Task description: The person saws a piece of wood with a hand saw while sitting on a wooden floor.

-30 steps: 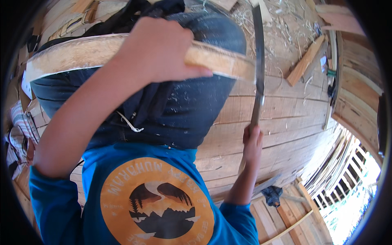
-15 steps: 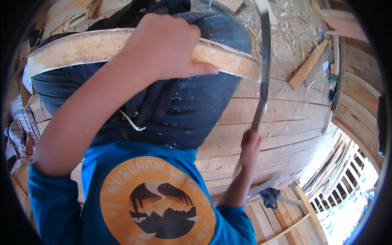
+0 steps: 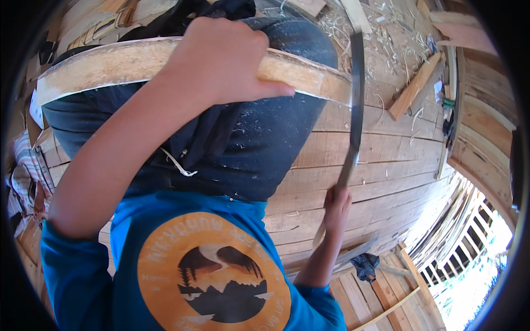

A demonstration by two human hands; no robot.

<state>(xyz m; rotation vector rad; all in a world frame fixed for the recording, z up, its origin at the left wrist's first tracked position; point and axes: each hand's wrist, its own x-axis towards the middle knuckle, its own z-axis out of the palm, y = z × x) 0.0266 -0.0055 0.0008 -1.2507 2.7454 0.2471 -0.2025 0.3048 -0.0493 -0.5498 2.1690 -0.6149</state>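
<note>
A wide, pale wooden slat [image 3: 127, 63], perhaps split bamboo, lies across my thighs. My left hand [image 3: 226, 60] wraps over its middle from above, thumb along the near edge. To the right, my right hand [image 3: 337, 207] grips the handle of a machete [image 3: 357, 105], and the handle's pale end shows below the fist. The long dark blade points away from me. It crosses the slat's right end, touching or very close to it; the exact contact cannot be made out.
Curly shavings [image 3: 389, 49] litter the plank floor [image 3: 326, 160] at the far right. Beyond them lies a loose wooden block [image 3: 417, 85]. A black plastic bag [image 3: 365, 266] sits at the lower right, with bundled thin strips [image 3: 450, 215] by a slatted railing.
My right hand and the machete have shifted slightly down toward me, the blade's tip lower along the floor. My left hand and the slat stay almost where they were.
</note>
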